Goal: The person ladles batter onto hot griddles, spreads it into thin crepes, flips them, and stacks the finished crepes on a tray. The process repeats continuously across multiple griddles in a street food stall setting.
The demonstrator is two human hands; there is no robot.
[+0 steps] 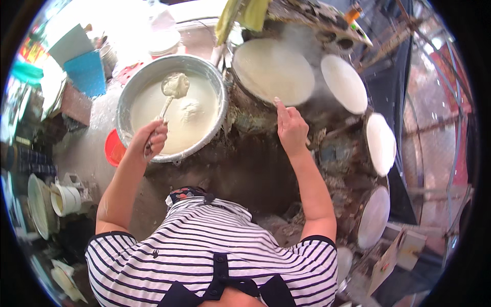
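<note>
My left hand (152, 139) is closed round the handle of a ladle (166, 106). Its bowl carries a thick heap of pale batter (176, 84) and hangs over a large grey metal basin (120, 110). More cream-coloured batter (153, 120) fills the basin, with a lump standing out of it. On the right, my right hand (292, 128) has its fingers pinched together at the near edge of a round griddle (244, 93). A wide pale sheet of batter (273, 71) covers that griddle, and steam rises from it. Whatever the right fingertips hold is too small to make out.
Several more round white-topped griddles (343, 84) curve down the right side. A red container (114, 147) stands against the basin's left. Farther left are a white bucket (66, 199) and a blue panel (86, 73). Yellow cloth (253, 14) hangs at the top.
</note>
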